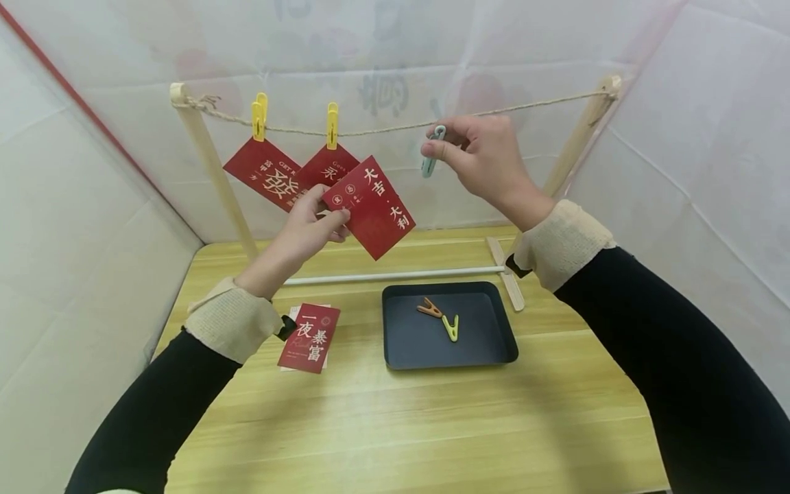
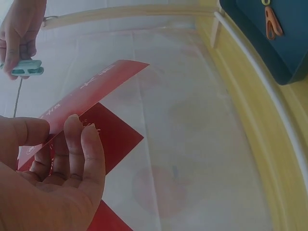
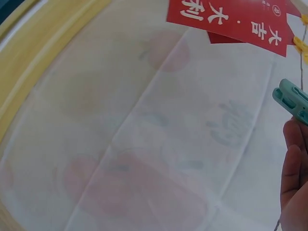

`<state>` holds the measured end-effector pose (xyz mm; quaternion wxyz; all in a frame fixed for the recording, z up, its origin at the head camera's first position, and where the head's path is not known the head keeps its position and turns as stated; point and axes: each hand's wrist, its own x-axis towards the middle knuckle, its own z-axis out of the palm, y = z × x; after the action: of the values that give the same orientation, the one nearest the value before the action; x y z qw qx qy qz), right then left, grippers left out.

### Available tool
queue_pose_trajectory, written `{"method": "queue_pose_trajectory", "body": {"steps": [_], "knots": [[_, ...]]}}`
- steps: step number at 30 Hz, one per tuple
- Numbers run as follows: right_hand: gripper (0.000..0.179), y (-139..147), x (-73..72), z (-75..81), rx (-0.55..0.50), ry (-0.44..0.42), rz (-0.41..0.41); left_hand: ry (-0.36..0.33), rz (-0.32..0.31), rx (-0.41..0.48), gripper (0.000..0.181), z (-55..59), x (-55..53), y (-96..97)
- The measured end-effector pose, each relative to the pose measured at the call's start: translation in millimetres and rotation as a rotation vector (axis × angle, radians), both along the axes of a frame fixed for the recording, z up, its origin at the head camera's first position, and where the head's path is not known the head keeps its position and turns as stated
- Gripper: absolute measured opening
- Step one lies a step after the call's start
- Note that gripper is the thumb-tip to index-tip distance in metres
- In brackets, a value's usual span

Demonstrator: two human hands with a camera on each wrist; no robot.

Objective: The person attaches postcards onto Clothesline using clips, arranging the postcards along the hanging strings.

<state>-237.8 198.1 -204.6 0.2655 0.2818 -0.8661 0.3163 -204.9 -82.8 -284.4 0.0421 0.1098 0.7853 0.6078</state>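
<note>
My left hand (image 1: 310, 226) pinches a red card with white characters (image 1: 374, 213) by its left corner, thumb in front. The card is tilted and sits just below the twine (image 1: 395, 130), apart from it. In the left wrist view the card (image 2: 96, 89) bends a little. To the right, my right hand (image 1: 487, 154) pinches a light teal clothespin (image 1: 433, 152) near the twine. Two yellow clothespins (image 1: 332, 126) hold two more red cards (image 1: 262, 171) on the twine at the left; my left hand and its card partly cover them.
Wooden posts (image 1: 212, 175) carry the twine, with a white rod (image 1: 395, 276) low between them. A dark tray (image 1: 395, 363) on the table holds an orange clothespin (image 1: 429, 308) and a yellow-green clothespin (image 1: 451, 328). Left of it lie stacked cards (image 1: 308, 339). Pale cloth (image 1: 697, 137) surrounds the table.
</note>
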Motion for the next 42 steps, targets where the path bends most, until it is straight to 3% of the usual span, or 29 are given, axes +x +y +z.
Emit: {"method": "queue_pose_trajectory", "body": {"steps": [8,20,32,42], "knots": [[0.028,-8.2,-6.0,10.1,-0.111,0.044,0.046,-0.014,0.016,0.026,0.032,4.6,-1.0,1.4],[0.025,-14.5,-6.8,22.9,-0.227,0.046,0.044,-0.031,0.013,0.068,0.035,7.3,-5.2,12.2],[0.023,-27.4,6.2,36.0,-0.314,0.003,0.049,-0.032,0.012,0.089,0.035,6.3,-7.0,18.4],[0.022,-30.0,5.0,34.6,-0.405,-0.001,0.066,-0.039,-0.027,0.110,0.038,8.5,-9.2,25.7]]}}
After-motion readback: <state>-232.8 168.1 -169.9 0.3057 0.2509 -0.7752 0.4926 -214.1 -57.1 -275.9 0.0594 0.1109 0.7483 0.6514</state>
